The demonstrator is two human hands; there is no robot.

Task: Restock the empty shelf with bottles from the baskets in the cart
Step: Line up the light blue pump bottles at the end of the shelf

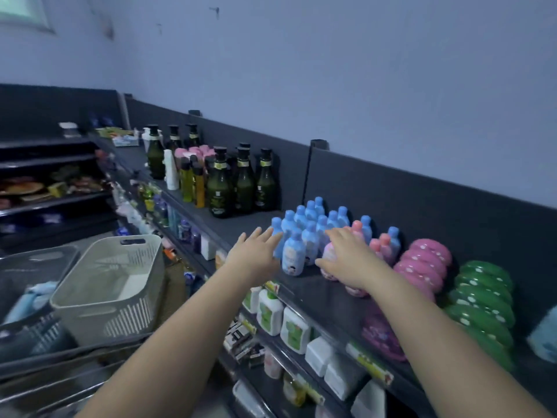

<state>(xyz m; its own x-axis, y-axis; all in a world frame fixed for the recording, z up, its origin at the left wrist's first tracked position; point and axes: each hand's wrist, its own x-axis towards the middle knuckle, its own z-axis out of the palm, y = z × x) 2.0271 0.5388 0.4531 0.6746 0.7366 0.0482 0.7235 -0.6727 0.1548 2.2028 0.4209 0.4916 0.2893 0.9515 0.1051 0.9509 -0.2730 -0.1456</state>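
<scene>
Reaching over the top shelf (pixel 250 224), both hands frame a cluster of blue bottles (pixel 310 227). The left hand (pixel 256 251) is spread flat, fingers released, its tips touching the leftmost bottle. The right hand (pixel 349 260) curls down over a pink bottle (pixel 328 260) at the shelf's front edge — grasping it from above. More pink bottles (pixel 382 247) stand just right of the blue ones. The front blue bottle's label shows a cartoon face; its writing is too blurred to read. Dark green bottles (pixel 241 184) with gold neck bands stand further left on the same shelf. Left of the arms, a white basket (pixel 111 285) looks empty, and the grey basket (pixel 39 267) beside it holds pale blue items.
</scene>
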